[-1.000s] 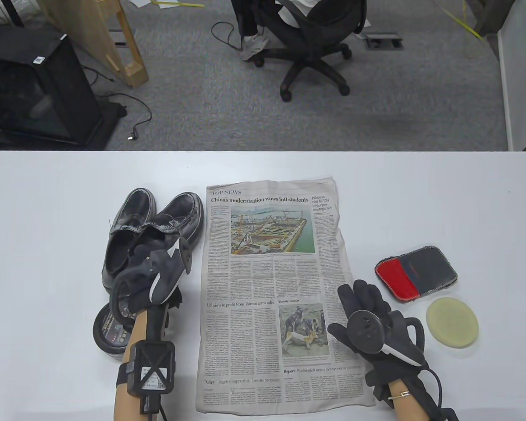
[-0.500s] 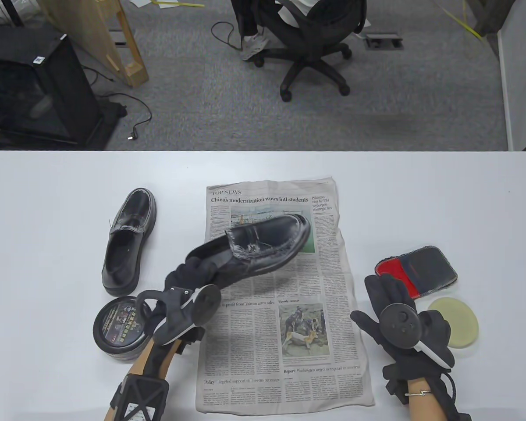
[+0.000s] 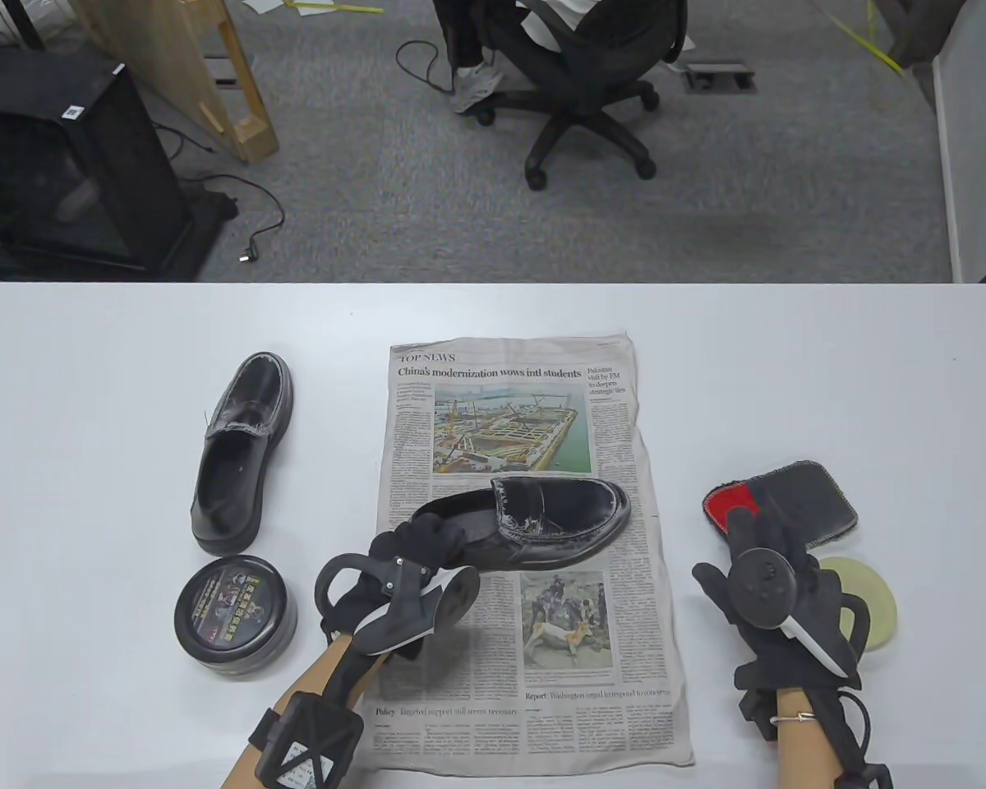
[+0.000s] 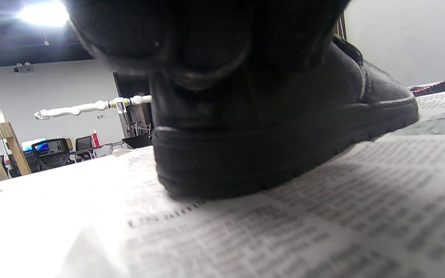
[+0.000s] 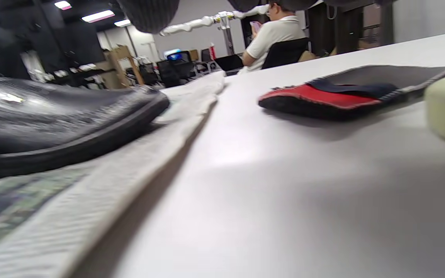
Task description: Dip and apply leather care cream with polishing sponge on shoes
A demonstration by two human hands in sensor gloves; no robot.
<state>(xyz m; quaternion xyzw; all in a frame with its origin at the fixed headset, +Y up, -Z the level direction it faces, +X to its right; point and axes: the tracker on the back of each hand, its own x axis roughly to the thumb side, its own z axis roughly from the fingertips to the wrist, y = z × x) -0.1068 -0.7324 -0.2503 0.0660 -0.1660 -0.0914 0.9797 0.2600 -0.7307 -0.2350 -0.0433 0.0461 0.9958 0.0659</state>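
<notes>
The white table [image 3: 90, 394] fills the near half of the room, and a sheet of newspaper [image 3: 608, 411] is spread down its middle. One black shoe [image 3: 559, 518] lies across that paper, sole down, toe towards the right, and the left hand [image 3: 415, 559] grips it at the heel, gloved fingers curled into the opening; from the left wrist view the heel sits flat on the print. The other black shoe [image 3: 238, 452] stands off the paper on the bare table to the left, toe pointing away. Just below it is the round tin of leather care cream [image 3: 234, 612], lid on. Over on the right, a red and dark grey cloth [image 3: 805, 497] lies on the table, and near it the pale yellow polishing sponge [image 3: 875, 608], partly hidden by the right hand [image 3: 776, 588]. That hand hangs with fingers spread and fairly straight, holding nothing, its fingertips over the cloth's near edge.
</notes>
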